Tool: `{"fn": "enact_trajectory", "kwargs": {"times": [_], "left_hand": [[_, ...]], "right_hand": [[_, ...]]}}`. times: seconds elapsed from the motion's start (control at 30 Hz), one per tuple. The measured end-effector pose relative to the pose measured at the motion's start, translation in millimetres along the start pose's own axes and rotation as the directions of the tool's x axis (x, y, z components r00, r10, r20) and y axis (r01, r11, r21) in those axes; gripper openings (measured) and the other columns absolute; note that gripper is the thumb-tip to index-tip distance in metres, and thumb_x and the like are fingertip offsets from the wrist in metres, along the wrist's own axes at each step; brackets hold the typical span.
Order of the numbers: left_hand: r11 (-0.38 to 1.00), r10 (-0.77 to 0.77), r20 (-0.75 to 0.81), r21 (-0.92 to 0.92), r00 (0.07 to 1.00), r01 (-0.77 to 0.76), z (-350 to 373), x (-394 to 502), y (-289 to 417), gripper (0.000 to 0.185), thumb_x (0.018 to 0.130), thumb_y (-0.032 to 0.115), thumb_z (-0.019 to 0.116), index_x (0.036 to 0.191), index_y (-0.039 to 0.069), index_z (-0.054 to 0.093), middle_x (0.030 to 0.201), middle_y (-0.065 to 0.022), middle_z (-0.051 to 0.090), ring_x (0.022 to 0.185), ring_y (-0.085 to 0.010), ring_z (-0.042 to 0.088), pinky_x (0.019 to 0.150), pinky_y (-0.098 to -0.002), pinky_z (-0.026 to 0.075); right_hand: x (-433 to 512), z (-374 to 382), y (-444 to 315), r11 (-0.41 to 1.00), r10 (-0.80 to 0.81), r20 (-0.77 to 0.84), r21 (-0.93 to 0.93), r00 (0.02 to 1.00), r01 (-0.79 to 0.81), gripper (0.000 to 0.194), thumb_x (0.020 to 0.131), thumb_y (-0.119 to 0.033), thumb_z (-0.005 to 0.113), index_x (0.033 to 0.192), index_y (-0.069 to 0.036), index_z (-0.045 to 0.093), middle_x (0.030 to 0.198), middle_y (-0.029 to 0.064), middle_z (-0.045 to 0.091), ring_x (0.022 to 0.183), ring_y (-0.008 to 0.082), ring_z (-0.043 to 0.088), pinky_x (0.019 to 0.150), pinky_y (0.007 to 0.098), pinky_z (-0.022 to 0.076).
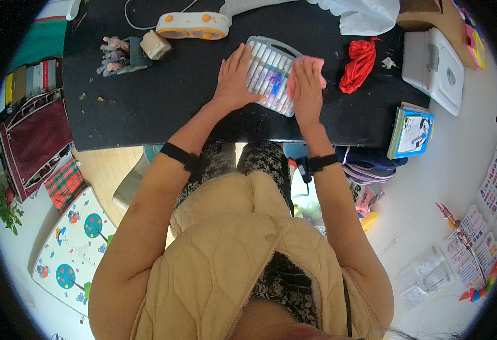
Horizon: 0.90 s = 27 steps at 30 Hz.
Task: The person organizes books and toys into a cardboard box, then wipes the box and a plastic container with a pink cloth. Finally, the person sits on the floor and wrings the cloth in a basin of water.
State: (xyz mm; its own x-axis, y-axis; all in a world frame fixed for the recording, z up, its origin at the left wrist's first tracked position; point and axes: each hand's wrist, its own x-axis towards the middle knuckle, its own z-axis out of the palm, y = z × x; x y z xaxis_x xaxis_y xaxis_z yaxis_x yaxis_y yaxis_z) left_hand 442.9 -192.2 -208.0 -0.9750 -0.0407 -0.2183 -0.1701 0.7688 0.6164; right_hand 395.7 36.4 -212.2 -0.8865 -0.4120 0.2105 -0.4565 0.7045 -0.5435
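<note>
A clear plastic carrying case of markers (269,76) lies tilted on the black table, its handle towards the upper right. My left hand (234,83) rests against the case's left edge, fingers stretched along it and thumb at the lower part. Under my right hand (308,91) is a pink cloth (318,68), pressed at the case's right side; the palm hides part of the cloth. Blue-purple marks or colours show in the middle of the case. A red crumpled cloth or bag (357,66) lies to the right of my right hand.
On the black table (146,114) stand a pen holder with pens (136,53), a cream block (155,44) and a white-orange device (194,26). White plastic sheeting (367,17) lies at the back. A white lidded box (439,70) and small books (412,131) are at the right edge.
</note>
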Motion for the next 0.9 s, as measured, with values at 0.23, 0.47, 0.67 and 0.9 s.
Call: {"fn": "enact_trajectory", "kwargs": {"times": [0.23, 0.47, 0.67, 0.9], "left_hand": [[1.0, -0.014, 0.011, -0.022, 1.0, 0.014, -2.1, -2.1, 2.9, 0.142, 0.059, 0.045, 0.097, 0.166, 0.009, 0.011, 0.171, -0.0165, 0.016, 0.158, -0.0369, 0.018, 0.128, -0.0554, 0.015], [0.999, -0.002, -0.012, -0.036, 1.0, 0.002, -0.6, 4.1, 2.0, 0.142, 0.06, 0.043, 0.097, 0.167, 0.009, 0.01, 0.172, -0.0169, 0.014, 0.158, -0.0366, 0.018, 0.128, -0.0563, 0.015], [1.0, 0.012, -0.003, -0.008, 1.0, -0.012, 1.4, -1.1, -2.0, 0.146, 0.058, 0.049, 0.096, 0.167, 0.008, 0.008, 0.172, -0.0188, 0.014, 0.157, -0.0387, 0.021, 0.125, -0.0611, 0.017], [0.999, 0.004, -0.021, -0.038, 1.0, -0.005, 0.6, -1.8, 1.7, 0.145, 0.058, 0.047, 0.096, 0.167, 0.008, 0.008, 0.172, -0.0203, 0.014, 0.157, -0.0393, 0.022, 0.125, -0.0618, 0.017]], "right_hand": [[-56.4, -8.8, -31.8, 0.999, -0.048, 0.152, 0.03, 0.987, 0.044, 0.045, 0.103, -0.01, 0.046, 0.144, 0.006, 0.055, 0.151, 0.0238, 0.051, 0.148, 0.0383, 0.041, 0.124, 0.0468, 0.0294], [-16.3, 16.4, -13.1, 0.998, 0.002, -0.035, -0.055, 0.999, -0.004, 0.051, 0.096, -0.008, 0.047, 0.145, 0.008, 0.051, 0.152, 0.0243, 0.049, 0.148, 0.0418, 0.039, 0.124, 0.0462, 0.0289], [-13.6, -12.8, -30.8, 0.999, 0.047, 0.137, -0.031, 0.989, -0.043, 0.05, 0.1, -0.009, 0.046, 0.149, 0.006, 0.049, 0.156, 0.0231, 0.046, 0.151, 0.0369, 0.037, 0.124, 0.0422, 0.0275], [-26.7, -6.4, -45.9, 0.961, 0.072, 0.12, -0.274, 0.99, -0.037, 0.054, 0.095, -0.007, 0.054, 0.148, 0.004, 0.051, 0.154, 0.0215, 0.049, 0.149, 0.039, 0.039, 0.123, 0.0487, 0.0295]]}}
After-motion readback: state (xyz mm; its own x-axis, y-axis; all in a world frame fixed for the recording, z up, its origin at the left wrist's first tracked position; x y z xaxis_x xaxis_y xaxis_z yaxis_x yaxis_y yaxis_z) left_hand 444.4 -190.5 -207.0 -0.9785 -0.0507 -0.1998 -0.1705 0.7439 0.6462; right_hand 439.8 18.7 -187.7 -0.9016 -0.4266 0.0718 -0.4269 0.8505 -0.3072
